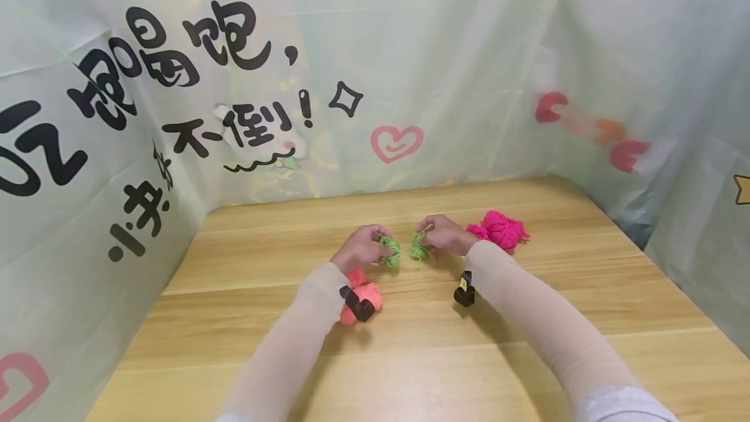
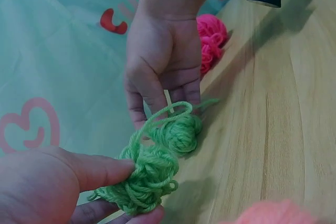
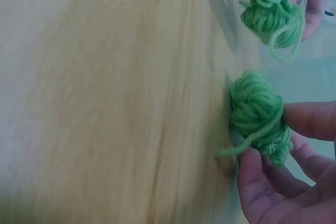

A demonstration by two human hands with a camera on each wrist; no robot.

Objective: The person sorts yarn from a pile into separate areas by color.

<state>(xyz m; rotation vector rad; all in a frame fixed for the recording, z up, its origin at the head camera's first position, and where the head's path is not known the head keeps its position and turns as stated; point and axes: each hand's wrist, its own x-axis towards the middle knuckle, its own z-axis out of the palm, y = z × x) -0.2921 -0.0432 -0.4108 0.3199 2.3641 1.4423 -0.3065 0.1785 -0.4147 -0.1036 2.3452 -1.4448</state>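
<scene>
Two small green yarn bundles are held side by side near the middle of the table. My left hand [image 1: 362,247] pinches the left green yarn bundle [image 2: 147,177] between thumb and fingers, with a loose loop rising from it. With thumb and fingertips my right hand [image 1: 445,235] grips the right green yarn bundle [image 3: 257,114], whose short loose end sticks out. A narrow gap separates the two bundles in the head view. The right hand's bundle appears low, close to the tabletop; whether it touches the wood I cannot tell.
Bright pink yarn balls [image 1: 502,229] lie just right of my right hand. Coral yarn balls [image 1: 370,293] sit under my left wrist, partly hidden by the wrist camera. The wooden table [image 1: 410,370] meets a printed cloth curtain [image 1: 457,70] at its back and sides.
</scene>
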